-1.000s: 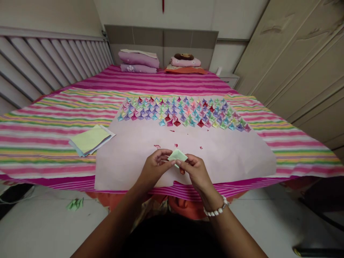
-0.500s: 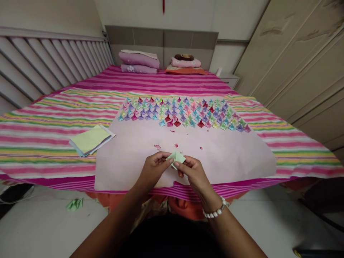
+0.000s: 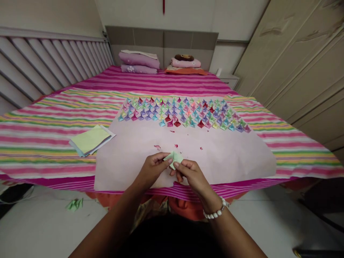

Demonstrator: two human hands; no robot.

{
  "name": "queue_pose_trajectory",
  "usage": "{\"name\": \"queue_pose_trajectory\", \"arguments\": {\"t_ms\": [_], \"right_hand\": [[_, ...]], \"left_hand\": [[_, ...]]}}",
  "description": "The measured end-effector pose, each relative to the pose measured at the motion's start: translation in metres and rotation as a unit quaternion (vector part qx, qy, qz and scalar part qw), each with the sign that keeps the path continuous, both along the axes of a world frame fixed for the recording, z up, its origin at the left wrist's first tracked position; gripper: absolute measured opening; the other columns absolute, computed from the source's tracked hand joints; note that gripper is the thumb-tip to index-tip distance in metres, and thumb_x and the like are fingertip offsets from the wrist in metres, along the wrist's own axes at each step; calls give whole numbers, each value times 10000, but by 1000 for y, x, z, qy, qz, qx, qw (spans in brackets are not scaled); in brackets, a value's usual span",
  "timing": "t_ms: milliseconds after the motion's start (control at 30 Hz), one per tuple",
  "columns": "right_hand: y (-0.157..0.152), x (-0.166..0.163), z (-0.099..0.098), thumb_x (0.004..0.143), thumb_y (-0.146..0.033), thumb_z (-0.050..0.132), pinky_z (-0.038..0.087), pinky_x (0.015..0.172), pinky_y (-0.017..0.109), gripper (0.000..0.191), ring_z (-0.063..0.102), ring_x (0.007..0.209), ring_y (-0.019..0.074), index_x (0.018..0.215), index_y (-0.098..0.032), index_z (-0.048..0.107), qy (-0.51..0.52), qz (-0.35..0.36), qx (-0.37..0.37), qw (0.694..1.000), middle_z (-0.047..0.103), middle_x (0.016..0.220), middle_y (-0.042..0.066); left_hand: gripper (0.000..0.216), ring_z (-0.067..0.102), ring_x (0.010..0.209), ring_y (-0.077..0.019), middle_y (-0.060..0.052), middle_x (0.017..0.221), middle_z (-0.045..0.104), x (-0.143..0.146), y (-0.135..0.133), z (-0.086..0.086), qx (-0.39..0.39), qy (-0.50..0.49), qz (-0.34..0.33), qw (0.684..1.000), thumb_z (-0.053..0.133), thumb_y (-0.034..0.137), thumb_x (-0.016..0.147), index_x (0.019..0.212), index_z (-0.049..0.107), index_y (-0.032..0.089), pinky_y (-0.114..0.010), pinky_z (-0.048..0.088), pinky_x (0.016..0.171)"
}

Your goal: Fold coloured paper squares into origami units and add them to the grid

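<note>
A small pale green folded paper piece [image 3: 174, 157] is pinched between both my hands over the near edge of a large pink paper sheet [image 3: 228, 154]. My left hand [image 3: 153, 168] grips its left side with closed fingers. My right hand [image 3: 189, 173], with a white bead bracelet on the wrist, pinches its lower right side. Beyond them, several small folded paper shapes [image 3: 182, 113] in many colours lie in rows at the sheet's far end.
A stack of pastel paper squares [image 3: 90, 139] lies on the striped bedspread [image 3: 40, 132] at the left. Tiny red scraps [image 3: 157, 147] dot the sheet. Pillows [image 3: 138, 61] sit at the headboard. A green paper bit [image 3: 75, 204] lies on the floor. A wardrobe [image 3: 301, 61] stands at right.
The green piece has been folded smaller and has shifted slightly left and down. My right hand's fingers have closed over it more tightly.
</note>
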State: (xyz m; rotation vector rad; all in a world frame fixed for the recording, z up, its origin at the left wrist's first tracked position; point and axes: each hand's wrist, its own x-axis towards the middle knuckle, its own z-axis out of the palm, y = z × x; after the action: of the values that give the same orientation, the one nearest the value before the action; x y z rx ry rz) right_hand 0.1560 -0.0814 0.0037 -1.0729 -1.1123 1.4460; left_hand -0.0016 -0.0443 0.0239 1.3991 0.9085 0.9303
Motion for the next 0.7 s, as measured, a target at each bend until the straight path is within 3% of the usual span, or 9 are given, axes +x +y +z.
{"name": "queue_pose_trajectory", "arguments": {"t_ms": [100,233,333,500,700], "right_hand": [[0,-1,1,792,-474,656,307,454,229,367,407,392,80,624,-150,691,9,-7,-1,1000,521,421,-33],[0,-2,0,784,-426,663,295,450,229,329,407,398,75,597,-155,656,31,-27,-6,999,574,481,-16],[0,-2,-3,771,-372,664,278,439,224,264,407,399,70,618,-157,654,46,-37,-6,998,606,529,-8],[1,-1,-4,801,-341,615,268,450,223,243,394,410,75,655,-154,670,44,-26,9,999,528,476,-31],[1,1,-4,774,-258,590,306,474,227,142,423,447,74,762,-157,690,69,10,25,997,620,633,1]], "left_hand": [[215,602,666,-150,-5,674,679,0,-1,1,13,2,-22,1000,672,311,790,945,760,192,-288,495,690],[203,611,779,-160,-43,873,703,0,0,-4,50,-5,-30,998,668,262,788,963,761,220,-308,488,767],[211,602,833,-166,-41,878,647,-2,0,-7,78,-15,-55,995,637,231,804,974,763,238,-314,475,798],[249,601,848,-169,-35,889,588,-5,-3,-4,73,-42,-103,991,612,261,841,1053,740,238,-341,467,836],[160,604,829,-168,-39,875,593,-1,-2,-5,75,-31,-56,995,665,266,809,913,769,203,-315,482,770]]}}
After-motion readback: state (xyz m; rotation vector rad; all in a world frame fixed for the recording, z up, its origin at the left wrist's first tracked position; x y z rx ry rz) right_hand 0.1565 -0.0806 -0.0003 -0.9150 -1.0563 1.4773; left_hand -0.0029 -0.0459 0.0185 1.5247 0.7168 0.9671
